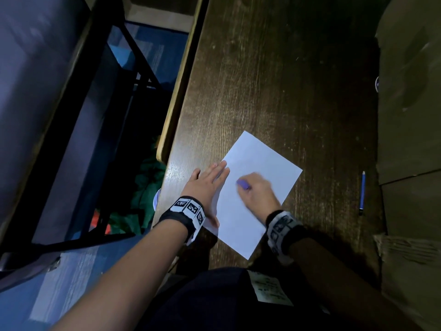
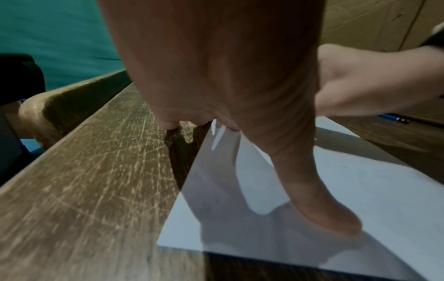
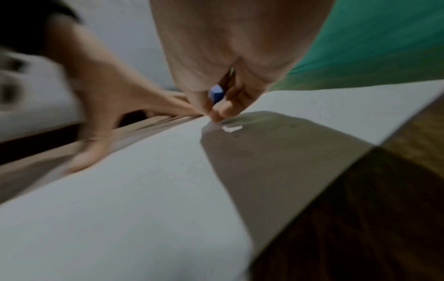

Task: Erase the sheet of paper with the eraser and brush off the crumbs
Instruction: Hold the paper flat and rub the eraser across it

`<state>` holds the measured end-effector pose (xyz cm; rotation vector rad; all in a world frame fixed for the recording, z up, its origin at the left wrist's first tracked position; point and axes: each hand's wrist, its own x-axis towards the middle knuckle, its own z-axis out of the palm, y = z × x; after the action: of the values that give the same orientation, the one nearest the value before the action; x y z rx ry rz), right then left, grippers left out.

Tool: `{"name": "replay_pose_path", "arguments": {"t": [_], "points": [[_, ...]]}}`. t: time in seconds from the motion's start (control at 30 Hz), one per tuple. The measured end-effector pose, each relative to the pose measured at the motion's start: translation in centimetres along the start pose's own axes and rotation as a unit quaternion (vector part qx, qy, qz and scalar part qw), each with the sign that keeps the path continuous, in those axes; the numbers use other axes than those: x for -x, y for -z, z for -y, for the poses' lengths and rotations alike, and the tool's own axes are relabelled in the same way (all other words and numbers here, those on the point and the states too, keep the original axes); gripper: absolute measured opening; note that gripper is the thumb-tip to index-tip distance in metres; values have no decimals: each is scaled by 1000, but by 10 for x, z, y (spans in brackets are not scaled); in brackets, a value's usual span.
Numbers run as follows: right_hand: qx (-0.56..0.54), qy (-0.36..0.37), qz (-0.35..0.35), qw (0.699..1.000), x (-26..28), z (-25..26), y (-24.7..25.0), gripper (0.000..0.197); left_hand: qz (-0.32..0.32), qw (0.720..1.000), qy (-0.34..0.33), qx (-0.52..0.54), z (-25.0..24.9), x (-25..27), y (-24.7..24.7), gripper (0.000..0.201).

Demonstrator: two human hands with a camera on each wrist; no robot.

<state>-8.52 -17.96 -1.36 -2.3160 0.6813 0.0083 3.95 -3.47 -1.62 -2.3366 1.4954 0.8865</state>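
Desk (image 1: pixel 274 80): dark brown wood-grain top, dull sheen; the left wrist view shows it crossed with fine pale scratches. Rounded lighter wooden lip along its left edge.
Sheet of paper (image 1: pixel 262 163): plain white rectangle, flat, turned at an angle to the desk edges, lying near the desk's near-left corner. Smooth matte surface; I can read no writing or marks on it in any view.
My left hand (image 1: pixel 206 185): fingers straight and together, palm down, pressing on the sheet's left edge, partly on paper and partly on bare wood. Thumb spread out onto the sheet in the left wrist view.
My right hand (image 1: pixel 259 189): motion-blurred, fingers curled and pinched round the eraser, resting over the middle of the sheet.
Eraser (image 1: pixel 243 183): small blue-violet block, squared corners visible in the right wrist view, one end sticking out between thumb and fingers. No print legible.
Crumbs (image 3: pixel 231 128): a small whitish fleck on the paper just below my right fingertips; too blurred to say more.
Pencil (image 1: pixel 362 192): slim blue shaft, dark end, lying on bare wood well to the right of the sheet, near the desk's right edge.
Wrist bands (image 1: pixel 188 209): black straps carrying white blocks printed with black square-pattern markers.
Cardboard (image 1: pixel 410 91): brown, matte, along the desk's right edge.
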Motion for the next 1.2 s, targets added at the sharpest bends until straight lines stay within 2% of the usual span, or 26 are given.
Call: {"name": "replay_pose_path", "arguments": {"t": [0.07,0.1,0.2,0.23,0.27,0.33,0.37,0.4,0.43,0.47,0.53,0.57,0.6,0.63,0.7,0.73,0.77,0.8,0.83,0.9,0.93,0.97,1.07,1.1,1.13,1.2], "points": [[6,-66,-85,994,-5,-7,-3,12,4,1000,-3,1,0,1,1,159],[-2,-52,-66,996,1,-1,-9,12,2,1000,-4,2,1,1,1,160],[-3,98,126,987,34,23,-19,10,-7,1000,0,10,1,-1,-2,159],[8,118,148,982,31,21,-12,10,-8,1000,1,9,1,-2,-2,159],[20,102,128,986,20,15,-4,11,-7,1000,0,6,1,-1,-1,159],[32,-29,-5,999,-9,-4,7,12,-7,1000,-3,2,0,1,0,159],[34,-93,-70,993,-18,-11,13,13,-7,1000,-3,3,0,2,1,159],[34,-114,-101,988,-19,-14,11,13,-7,1000,-4,4,0,3,1,159],[32,-92,-89,991,-14,-10,6,13,-7,1000,-6,5,1,3,2,159],[20,-39,-32,999,-3,0,0,12,-6,1000,-7,5,2,2,1,159],[10,96,135,986,23,17,-11,13,-3,1000,-7,7,2,1,0,161],[23,131,185,974,26,17,-9,15,-2,1000,-6,7,2,0,0,161],[36,126,181,975,17,14,-4,15,-2,1000,-5,6,2,0,1,160],[34,82,135,987,1,7,0,14,-3,1000,-5,3,1,1,1,160],[25,-44,-33,998,-27,-6,7,12,-6,1000,-6,3,1,2,1,159],[20,-80,-86,993,-31,-9,7,12,-5,1000,-6,5,1,3,1,159],[23,-73,-95,992,-27,-7,3,12,-4,1000,-8,6,2,3,1,159],[22,-36,-57,997,-17,-1,-4,13,-3,1000,-8,7,2,2,1,160],[19,20,20,999,-2,9,-13,13,-5,1000,-6,9,2,0,0,160],[14,119,157,980,20,18,-17,13,-4,1000,-3,13,2,-3,-1,160],[19,123,168,978,15,18,-10,12,-2,1000,-3,13,2,-3,-1,161],[25,105,136,985,2,13,-4,12,-2,1000,-3,11,1,-3,0,161],[23,-15,-72,997,-38,-1,8,9,-4,1000,-5,2,0,3,3,159],[24,-34,-97,994,-39,-1,6,10,-5,1000,-6,2,0,3,3,158],[15,-30,-77,996,-32,3,0,10,-7,1000,-7,5,0,3,2,159],[2,50,55,997,-3,21,-14,10,-17,1000,-2,15,1,0,-2,157]]}}
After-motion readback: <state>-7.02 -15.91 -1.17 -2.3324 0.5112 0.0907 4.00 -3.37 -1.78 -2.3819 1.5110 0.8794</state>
